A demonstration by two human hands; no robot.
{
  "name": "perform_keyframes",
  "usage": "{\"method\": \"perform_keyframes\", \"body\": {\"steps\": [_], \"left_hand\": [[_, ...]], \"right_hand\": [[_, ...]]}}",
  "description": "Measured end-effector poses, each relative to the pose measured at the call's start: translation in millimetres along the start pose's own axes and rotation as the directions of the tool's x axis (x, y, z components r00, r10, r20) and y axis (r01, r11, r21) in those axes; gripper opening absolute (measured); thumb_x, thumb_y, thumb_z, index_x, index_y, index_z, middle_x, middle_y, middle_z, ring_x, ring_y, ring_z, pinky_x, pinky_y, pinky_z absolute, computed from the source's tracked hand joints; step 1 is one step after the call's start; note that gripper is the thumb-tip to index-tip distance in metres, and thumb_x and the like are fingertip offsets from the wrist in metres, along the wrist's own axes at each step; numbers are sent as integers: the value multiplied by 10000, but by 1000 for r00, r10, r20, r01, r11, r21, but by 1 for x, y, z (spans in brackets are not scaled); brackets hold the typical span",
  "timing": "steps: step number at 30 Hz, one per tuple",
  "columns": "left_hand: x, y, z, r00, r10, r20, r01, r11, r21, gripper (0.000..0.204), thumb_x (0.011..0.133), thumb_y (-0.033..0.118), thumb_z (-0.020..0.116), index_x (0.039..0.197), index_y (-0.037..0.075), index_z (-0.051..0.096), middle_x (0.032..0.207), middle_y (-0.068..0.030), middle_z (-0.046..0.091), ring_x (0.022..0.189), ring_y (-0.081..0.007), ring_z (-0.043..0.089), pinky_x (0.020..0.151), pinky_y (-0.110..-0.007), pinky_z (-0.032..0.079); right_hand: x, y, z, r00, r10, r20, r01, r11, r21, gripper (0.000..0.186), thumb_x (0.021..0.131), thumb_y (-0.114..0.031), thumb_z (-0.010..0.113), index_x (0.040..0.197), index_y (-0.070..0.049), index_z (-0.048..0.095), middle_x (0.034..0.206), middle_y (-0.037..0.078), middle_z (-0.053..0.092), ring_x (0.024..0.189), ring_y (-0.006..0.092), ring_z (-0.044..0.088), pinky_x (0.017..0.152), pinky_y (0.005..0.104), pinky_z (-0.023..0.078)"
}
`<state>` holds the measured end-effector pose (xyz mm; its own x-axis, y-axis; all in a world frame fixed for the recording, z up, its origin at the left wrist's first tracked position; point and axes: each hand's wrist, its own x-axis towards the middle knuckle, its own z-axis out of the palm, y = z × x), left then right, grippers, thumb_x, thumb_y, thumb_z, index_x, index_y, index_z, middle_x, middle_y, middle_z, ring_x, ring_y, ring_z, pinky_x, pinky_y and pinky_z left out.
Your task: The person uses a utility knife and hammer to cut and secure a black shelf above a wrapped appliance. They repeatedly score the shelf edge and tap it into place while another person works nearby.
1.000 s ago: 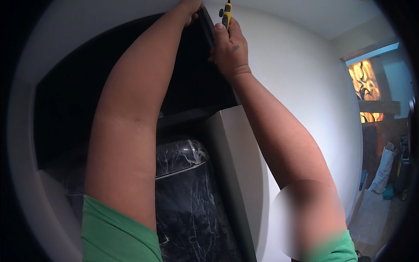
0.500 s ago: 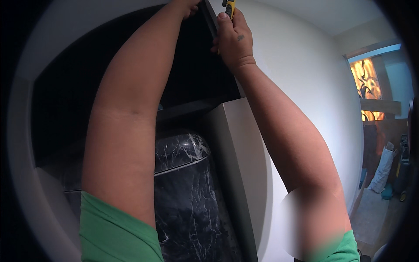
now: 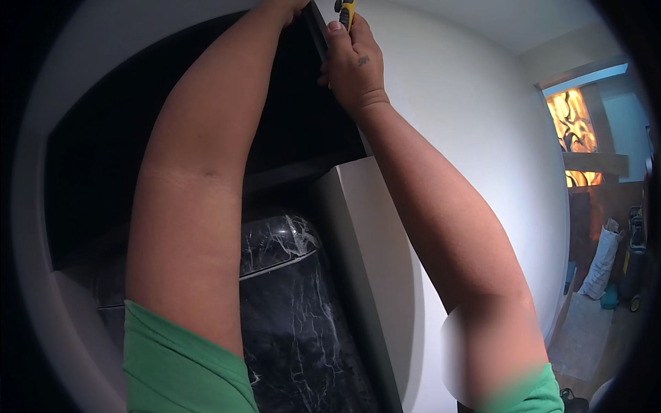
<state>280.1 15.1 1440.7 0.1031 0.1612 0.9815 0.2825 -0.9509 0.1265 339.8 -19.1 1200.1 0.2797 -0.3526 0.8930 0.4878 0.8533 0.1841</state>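
Note:
My right hand (image 3: 358,65) is raised high and closed round a yellow and black utility knife (image 3: 348,16). Its thumb lies along the handle; the upper end of the knife runs past the top of the picture. The fingers of this hand are beside the edge of a dark frame (image 3: 318,31). To its left, my left hand (image 3: 290,9) reaches up by the same edge. The top of the picture cuts most of it off, and the fingers that show are curled. What they hold, if anything, is hidden.
Below my arms stands a black padded piece (image 3: 296,296) wrapped in clear plastic. A pale panel (image 3: 375,227) rises beside it, against a white wall (image 3: 454,124). Through a doorway at right are a glowing patterned panel (image 3: 571,120), a white sack (image 3: 602,258) and planks.
The whole view has shifted slightly, so both hands and the frame sit a little further left. The right hand still grips the utility knife.

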Motion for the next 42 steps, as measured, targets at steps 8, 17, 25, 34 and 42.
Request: {"method": "perform_keyframes", "body": {"steps": [8,17,25,34,42], "left_hand": [[-15,6,-25,982,179,-61,-130,874,468,351,906,175,511,1077,-63,705,1148,-275,677,1057,-371,679,890,-462,528],[-41,14,-7,959,284,6,-219,726,652,343,881,203,570,1126,22,728,1254,-211,655,1194,-364,622,1009,-421,501],[-2,-13,2,965,238,-105,-152,843,516,367,933,208,519,1132,-38,705,1214,-260,663,1169,-363,640,964,-426,514],[-30,-10,-1,947,322,10,-310,901,304,369,927,195,506,1138,-39,698,1216,-251,665,1150,-377,642,980,-424,501],[-38,-24,-81,876,479,53,-423,711,562,386,934,227,508,1249,84,680,1344,-239,595,1260,-365,570,1075,-424,442]], "right_hand": [[-1,-8,9,999,33,43,-34,999,27,359,1002,-290,473,1205,5,498,944,273,679,918,449,660,845,475,494],[0,-3,1,998,27,48,-26,1000,-14,388,1005,-297,468,1248,5,485,969,274,679,929,460,652,851,481,490],[0,1,7,999,3,40,-2,1000,-22,431,999,-314,477,1280,13,472,987,287,678,960,476,649,874,491,488],[2,5,-2,1000,-4,7,4,998,-57,383,995,-305,491,1205,15,501,982,303,671,966,504,631,869,502,487],[1,-4,25,998,23,57,-21,999,-43,411,1008,-332,503,1268,-13,504,952,225,664,761,320,689,682,407,562]]}}
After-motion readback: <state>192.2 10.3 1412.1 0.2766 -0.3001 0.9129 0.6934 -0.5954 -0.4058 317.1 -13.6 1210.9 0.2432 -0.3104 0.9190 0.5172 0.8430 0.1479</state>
